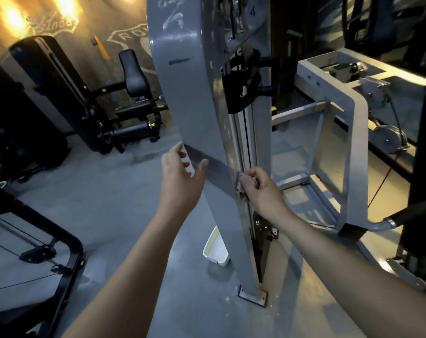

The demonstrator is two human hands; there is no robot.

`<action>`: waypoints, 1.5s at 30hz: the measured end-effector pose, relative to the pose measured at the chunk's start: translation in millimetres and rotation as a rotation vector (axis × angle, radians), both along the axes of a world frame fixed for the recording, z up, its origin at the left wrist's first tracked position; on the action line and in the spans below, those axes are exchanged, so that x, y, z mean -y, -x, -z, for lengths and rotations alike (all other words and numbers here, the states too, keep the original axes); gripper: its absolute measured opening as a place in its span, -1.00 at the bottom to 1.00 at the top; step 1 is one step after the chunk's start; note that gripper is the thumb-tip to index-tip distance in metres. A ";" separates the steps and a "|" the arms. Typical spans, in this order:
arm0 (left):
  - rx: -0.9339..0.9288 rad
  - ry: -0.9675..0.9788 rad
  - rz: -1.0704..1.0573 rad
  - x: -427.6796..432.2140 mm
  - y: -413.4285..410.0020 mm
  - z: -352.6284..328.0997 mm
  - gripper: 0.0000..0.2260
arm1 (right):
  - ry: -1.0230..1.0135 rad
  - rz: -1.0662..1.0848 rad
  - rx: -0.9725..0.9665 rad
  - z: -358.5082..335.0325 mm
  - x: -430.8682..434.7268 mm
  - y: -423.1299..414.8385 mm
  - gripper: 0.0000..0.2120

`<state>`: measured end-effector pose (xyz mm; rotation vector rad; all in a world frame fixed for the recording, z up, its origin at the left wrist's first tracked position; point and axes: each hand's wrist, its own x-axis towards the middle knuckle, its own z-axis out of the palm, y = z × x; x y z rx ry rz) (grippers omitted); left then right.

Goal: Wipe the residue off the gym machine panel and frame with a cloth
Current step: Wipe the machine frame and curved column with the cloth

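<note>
- Centrally, a tall grey gym machine panel (pixel 195 106) stands upright.
- At its right edge the right grip (pixel 258 189) curls round a small cloth (pixel 240 184) pressed on the metal.
- The left grip (pixel 180 172), fingers apart, touches the left edge.

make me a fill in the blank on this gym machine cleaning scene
The right hand grips a small crumpled ___ against the tall grey metal panel.
The white rectangular plastic tub stands on the ___.
The digit marked atop the grey frame is ___.
Missing words: cloth; floor; 4.
</note>
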<state>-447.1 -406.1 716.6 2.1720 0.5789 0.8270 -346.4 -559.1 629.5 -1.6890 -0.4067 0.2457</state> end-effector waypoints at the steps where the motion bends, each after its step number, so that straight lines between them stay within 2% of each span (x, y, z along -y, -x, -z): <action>1: 0.007 0.005 0.025 -3.9 -3.3 1.0 -0.43 | 0.001 -0.012 0.001 6.3 -3.2 1.7 -0.89; 3: 0.021 0.029 0.064 -11.1 -9.8 3.3 -0.46 | -0.006 -0.046 -0.020 17.7 -2.3 2.2 -0.87; 7: 0.076 0.072 0.092 -17.2 -18.2 4.9 -0.64 | 0.119 -0.095 0.034 40.6 2.8 2.1 -0.86; 10: 0.043 0.083 0.070 -20.5 -22.1 4.2 -0.62 | 0.134 -0.053 0.014 39.0 -6.1 4.7 -0.80; 15: -0.024 0.092 0.030 -25.6 -27.3 -1.5 -0.62 | -0.079 -0.029 0.187 -18.1 -11.2 -5.3 -0.76; 18: -0.054 0.110 0.004 -23.7 -27.5 -2.2 -0.62 | -0.034 -0.072 0.133 2.8 -5.9 0.8 -0.77; 22: -0.090 0.113 -0.028 -17.8 -25.6 -6.3 -0.60 | 0.160 -0.158 -0.025 41.0 -0.3 5.2 -0.78; 24: -0.088 0.122 -0.043 -15.4 -24.8 -7.4 -0.59 | 0.158 -0.128 0.040 21.2 -3.6 -6.4 -0.78; 27: -0.091 0.135 -0.044 -13.0 -25.2 -9.0 -0.60 | 0.014 -0.108 0.148 -19.2 -8.5 -19.9 -0.82; 29: -0.088 0.137 -0.048 -11.0 -25.6 -8.4 -0.62 | -0.049 -0.091 0.170 -15.6 -9.6 -16.8 -0.83; 33: -0.079 0.127 -0.057 -7.0 -27.0 -6.2 -0.65 | 0.079 -0.106 0.076 25.9 -5.0 1.0 -0.90; 35: -0.084 0.124 -0.063 -7.1 -27.9 -6.0 -0.65 | 0.128 -0.092 0.106 10.5 -4.7 -2.9 -0.88; 39: -0.074 0.139 -0.052 -8.5 -28.0 -7.2 -0.66 | -0.091 -0.115 0.259 -60.4 -11.6 -12.4 -0.92; 41: -0.079 0.146 -0.046 -9.2 -27.1 -7.4 -0.66 | -0.154 -0.119 0.294 -68.1 -11.1 -7.6 -0.94; 45: -0.098 0.155 -0.027 -10.9 -25.5 -9.5 -0.66 | -0.017 -0.137 0.235 -27.9 1.0 11.8 -0.92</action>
